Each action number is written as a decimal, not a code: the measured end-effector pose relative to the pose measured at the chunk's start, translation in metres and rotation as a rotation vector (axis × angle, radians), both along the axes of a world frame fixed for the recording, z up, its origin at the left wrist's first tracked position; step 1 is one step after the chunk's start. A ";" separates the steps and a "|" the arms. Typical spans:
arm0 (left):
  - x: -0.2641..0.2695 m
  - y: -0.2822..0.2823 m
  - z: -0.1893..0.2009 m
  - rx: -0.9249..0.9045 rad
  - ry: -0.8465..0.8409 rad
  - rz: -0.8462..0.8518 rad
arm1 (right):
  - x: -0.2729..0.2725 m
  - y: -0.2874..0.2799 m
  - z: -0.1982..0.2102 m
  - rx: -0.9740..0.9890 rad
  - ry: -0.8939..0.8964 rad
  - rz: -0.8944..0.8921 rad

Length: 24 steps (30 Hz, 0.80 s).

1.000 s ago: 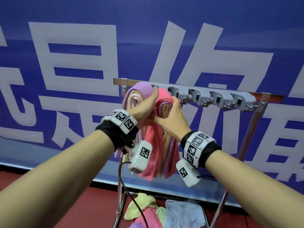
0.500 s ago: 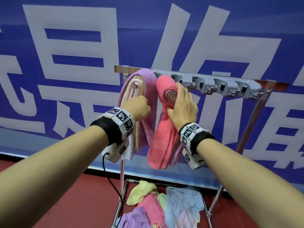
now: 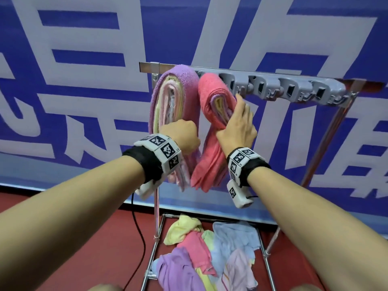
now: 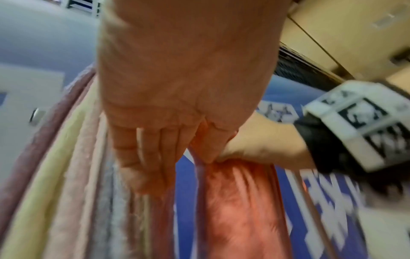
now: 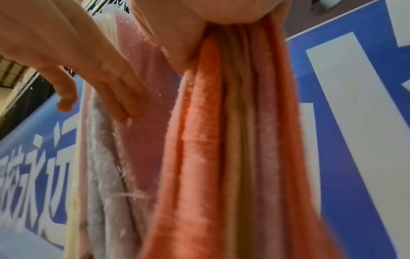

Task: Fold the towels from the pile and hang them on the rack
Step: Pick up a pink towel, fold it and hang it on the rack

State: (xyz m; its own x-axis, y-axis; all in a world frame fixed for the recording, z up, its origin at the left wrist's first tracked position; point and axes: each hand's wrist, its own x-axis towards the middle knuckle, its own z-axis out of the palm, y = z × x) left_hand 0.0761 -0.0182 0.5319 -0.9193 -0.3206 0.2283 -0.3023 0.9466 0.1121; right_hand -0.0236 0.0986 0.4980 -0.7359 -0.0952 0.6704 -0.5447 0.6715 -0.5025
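2 towel bundles hang on the rack (image 3: 294, 85) — right hand (image 3: 237, 127) grips the pink bundle (image 3: 212, 114), left hand (image 3: 180, 137) flat-fingered against the purple bundle (image 3: 180, 95).

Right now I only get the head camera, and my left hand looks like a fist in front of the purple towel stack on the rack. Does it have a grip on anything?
Observer: No. The left wrist camera shows the left hand with straight fingers lying flat against the towel stack.
Operator: And the right hand, from underneath?
Observer: The same camera shows the right hand bunching the pink towel tight, so folds fan out below its grip.
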 end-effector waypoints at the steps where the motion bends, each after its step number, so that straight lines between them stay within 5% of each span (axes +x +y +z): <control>1: -0.005 0.001 0.000 0.136 0.028 -0.049 | 0.000 -0.003 -0.002 -0.020 0.001 -0.003; 4: -0.012 0.009 -0.006 0.720 0.211 -0.130 | 0.003 -0.009 -0.015 -0.098 -0.007 0.096; 6: -0.019 0.013 -0.021 0.881 0.349 -0.084 | 0.005 -0.006 -0.027 -0.165 -0.057 0.233; 11: -0.019 0.020 -0.051 0.734 0.543 -0.122 | 0.011 0.017 -0.048 -0.201 -0.242 0.517; 14: -0.007 0.028 -0.073 0.803 0.702 -0.183 | 0.013 0.028 -0.057 -0.178 -0.271 0.630; 24: 0.012 0.006 -0.128 0.527 0.755 -0.056 | 0.029 0.000 -0.053 -0.176 -0.341 0.417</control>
